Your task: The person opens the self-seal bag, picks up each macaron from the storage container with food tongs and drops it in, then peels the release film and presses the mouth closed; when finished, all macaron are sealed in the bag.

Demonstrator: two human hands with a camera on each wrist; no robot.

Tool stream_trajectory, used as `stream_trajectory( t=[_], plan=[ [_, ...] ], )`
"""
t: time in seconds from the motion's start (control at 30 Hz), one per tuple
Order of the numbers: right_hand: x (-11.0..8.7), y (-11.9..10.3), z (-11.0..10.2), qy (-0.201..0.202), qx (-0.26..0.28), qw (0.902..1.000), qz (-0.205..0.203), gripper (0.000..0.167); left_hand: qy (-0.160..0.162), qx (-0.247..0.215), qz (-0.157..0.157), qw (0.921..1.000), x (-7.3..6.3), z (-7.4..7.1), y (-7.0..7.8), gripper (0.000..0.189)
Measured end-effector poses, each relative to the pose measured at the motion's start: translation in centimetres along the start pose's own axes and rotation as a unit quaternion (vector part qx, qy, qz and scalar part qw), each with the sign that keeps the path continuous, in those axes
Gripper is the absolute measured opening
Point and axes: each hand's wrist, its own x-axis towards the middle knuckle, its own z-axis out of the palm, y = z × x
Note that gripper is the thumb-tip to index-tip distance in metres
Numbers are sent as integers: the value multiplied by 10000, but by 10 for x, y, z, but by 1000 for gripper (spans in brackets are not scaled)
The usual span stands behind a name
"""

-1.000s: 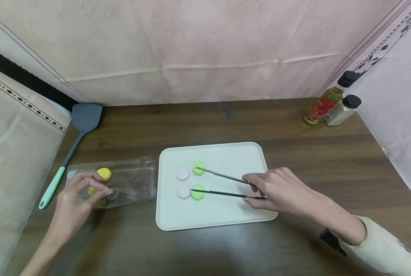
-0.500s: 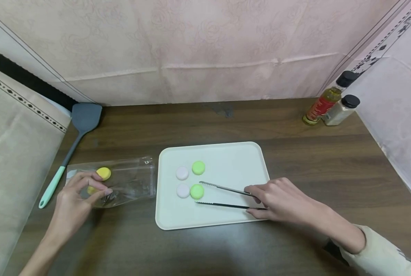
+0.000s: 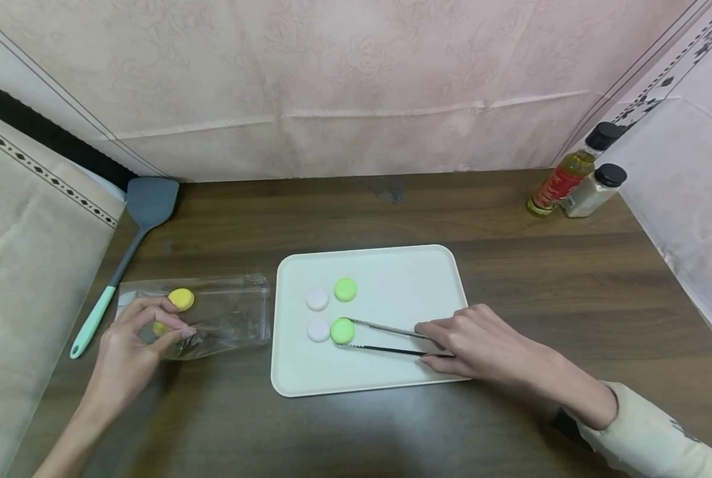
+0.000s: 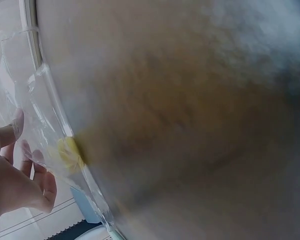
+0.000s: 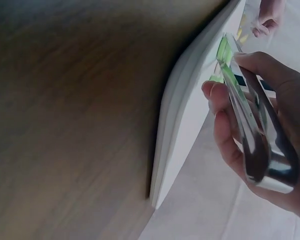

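Note:
On the white tray point(image 3: 403, 279) lie two green discs and two pale lilac discs. My right hand point(image 3: 481, 342) grips metal tongs point(image 5: 255, 125) by their arms. Their toothed tips stand either side of the nearer green disc point(image 3: 342, 330), right at its edge. The farther green disc point(image 3: 346, 289) lies beyond, beside a lilac disc point(image 3: 317, 299); the other lilac disc point(image 3: 318, 329) is left of the tongs' tips. At left, my left hand point(image 3: 137, 332) pinches the film of a clear plastic bag point(image 3: 230, 305). A yellow disc point(image 3: 181, 299) shows at its fingers, another partly hidden under them.
A grey spatula point(image 3: 151, 202) with a mint handle lies on the wooden table point(image 3: 356, 431) at far left. Two bottles stand at the back right: an oil bottle point(image 3: 561, 182) with a red label and a shorter black-capped jar point(image 3: 591, 192). Cloth hangs behind the table.
The tongs have come from spanning both green discs down toward me, and their arms have drawn closer together around the nearer green disc. My left hand and the bag have stayed put.

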Motion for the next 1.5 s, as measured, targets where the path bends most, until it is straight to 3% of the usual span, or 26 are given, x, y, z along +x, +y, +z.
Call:
stream_trajectory(
  t=[0.3, 0.6, 0.8, 1.07, 1.5],
  plan=[
    [4, 3, -11, -37, 36, 9998, -176, 24, 19, -135, 126, 9998, 0, 0, -2, 30],
    [28, 6, -24, -64, 292, 9992, -247, 22, 14, -65, 159, 9999, 1, 0, -2, 29],
    [53, 5, -21, 124, 339, 9980, -518, 23, -17, -52, 113, 9999, 0, -1, -2, 29],
    [99, -2, -16, -364, 776, 9956, -379, 20, -12, -60, 89, 9999, 0, -2, -3, 29],
    [155, -9, 11, -856, 620, 9934, -454, 22, -64, 27, -61, 10000, -1, -3, -2, 27]
  ],
)
